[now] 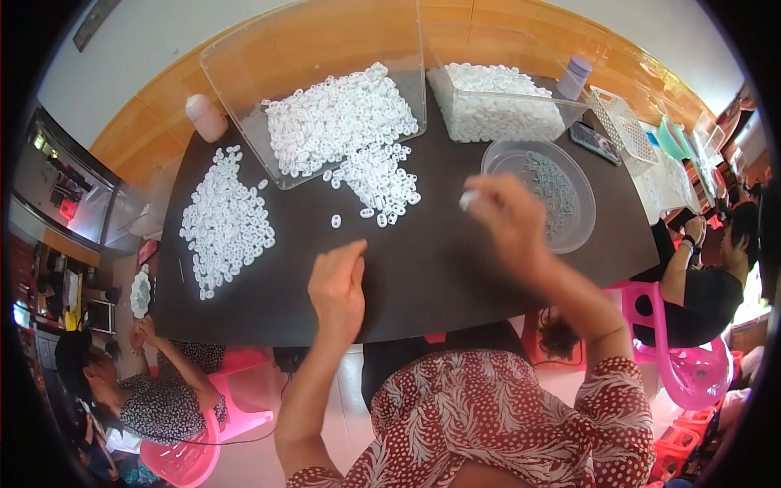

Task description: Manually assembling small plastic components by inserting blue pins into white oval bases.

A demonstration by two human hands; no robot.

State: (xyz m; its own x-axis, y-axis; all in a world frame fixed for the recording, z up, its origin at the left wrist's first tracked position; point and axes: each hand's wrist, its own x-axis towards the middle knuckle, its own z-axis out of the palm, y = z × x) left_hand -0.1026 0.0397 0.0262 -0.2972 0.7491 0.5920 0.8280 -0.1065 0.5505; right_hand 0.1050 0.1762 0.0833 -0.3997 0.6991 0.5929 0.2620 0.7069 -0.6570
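Observation:
My right hand is raised over the right half of the dark table, beside a round clear tray. Pinched at its fingertips is a small white plastic piece. Small grey-green parts lie scattered in that tray. Near the table's front middle, my left hand is closed with its fingers together; whatever it may hold is hidden. Ahead of it, a loose heap of white oval two-hole pieces spills from a tipped clear bin. One stray white oval piece lies between the heap and my left hand.
Another pile of white pieces covers the table's left side, near a pink bottle. At the back right stand a second clear bin, a purple bottle and a phone. People sit on pink chairs at both sides.

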